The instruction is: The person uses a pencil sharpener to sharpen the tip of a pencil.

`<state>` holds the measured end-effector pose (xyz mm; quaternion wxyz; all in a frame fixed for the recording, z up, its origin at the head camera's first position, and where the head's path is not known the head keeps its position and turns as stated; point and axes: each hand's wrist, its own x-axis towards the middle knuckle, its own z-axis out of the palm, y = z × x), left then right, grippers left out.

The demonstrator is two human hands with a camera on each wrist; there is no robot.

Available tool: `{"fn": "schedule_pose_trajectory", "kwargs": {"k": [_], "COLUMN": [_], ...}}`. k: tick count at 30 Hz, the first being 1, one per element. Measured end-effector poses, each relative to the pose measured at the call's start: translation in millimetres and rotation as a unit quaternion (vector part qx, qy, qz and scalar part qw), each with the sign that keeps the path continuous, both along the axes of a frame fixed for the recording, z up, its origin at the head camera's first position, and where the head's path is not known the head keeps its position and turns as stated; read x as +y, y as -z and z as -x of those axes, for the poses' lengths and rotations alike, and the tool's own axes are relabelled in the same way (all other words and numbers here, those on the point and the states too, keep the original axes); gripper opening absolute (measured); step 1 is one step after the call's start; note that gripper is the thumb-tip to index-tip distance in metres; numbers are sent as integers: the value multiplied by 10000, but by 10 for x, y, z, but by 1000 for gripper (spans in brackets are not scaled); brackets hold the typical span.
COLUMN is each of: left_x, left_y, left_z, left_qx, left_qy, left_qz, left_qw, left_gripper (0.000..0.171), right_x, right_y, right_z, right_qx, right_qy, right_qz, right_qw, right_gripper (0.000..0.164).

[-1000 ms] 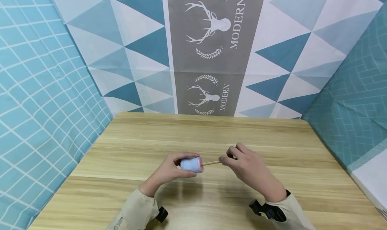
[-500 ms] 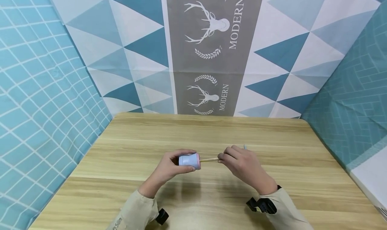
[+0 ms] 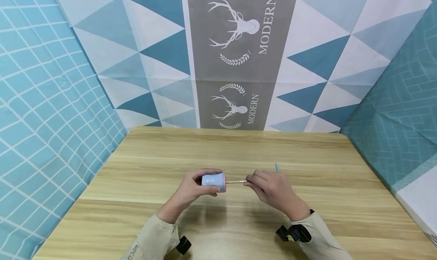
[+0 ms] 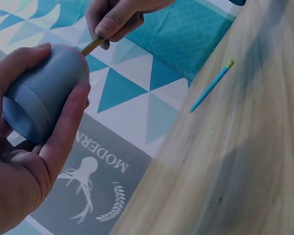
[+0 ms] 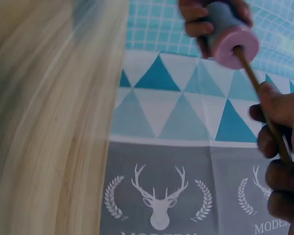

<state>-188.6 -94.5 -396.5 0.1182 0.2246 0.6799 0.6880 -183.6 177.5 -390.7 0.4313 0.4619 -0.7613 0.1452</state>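
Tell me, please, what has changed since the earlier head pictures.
The right grip shifted slightly left, uncovering the blue stick. Nothing was taken or let go: the left grip still holds the blue cylinder, the right one the wooden stick.

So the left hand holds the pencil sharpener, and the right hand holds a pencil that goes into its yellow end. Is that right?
Not quite: the end is pink, not yellow, as the right wrist view shows. Otherwise yes: the left hand grips the pencil sharpener, and the right hand holds the pencil going into it.
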Motion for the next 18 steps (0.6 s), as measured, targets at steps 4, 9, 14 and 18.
{"fn": "schedule_pose_trajectory", "kwargs": {"k": [4, 9, 14, 18], "left_x": [7, 5, 17, 47], "left_y": [61, 100, 120, 135], "left_z": [35, 56, 57, 44], "left_qx": [-266, -229, -138, -18], "left_qy": [396, 498, 476, 481], "left_qz": [-121, -36, 45, 119], "left_qw": [9988, 9985, 9988, 9988], "left_gripper": [53, 50, 47, 46], "right_x": [-4, 0, 13, 58], "right_y": [5, 1, -61, -71], "right_z": [-16, -74, -120, -47], "right_qx": [-432, -1748, -4287, -6033], "right_qy": [-67, -69, 48, -231], "right_qz": [111, 394, 664, 925], "right_qw": [9990, 9838, 9010, 7918], "right_gripper": [37, 21, 16, 19]}}
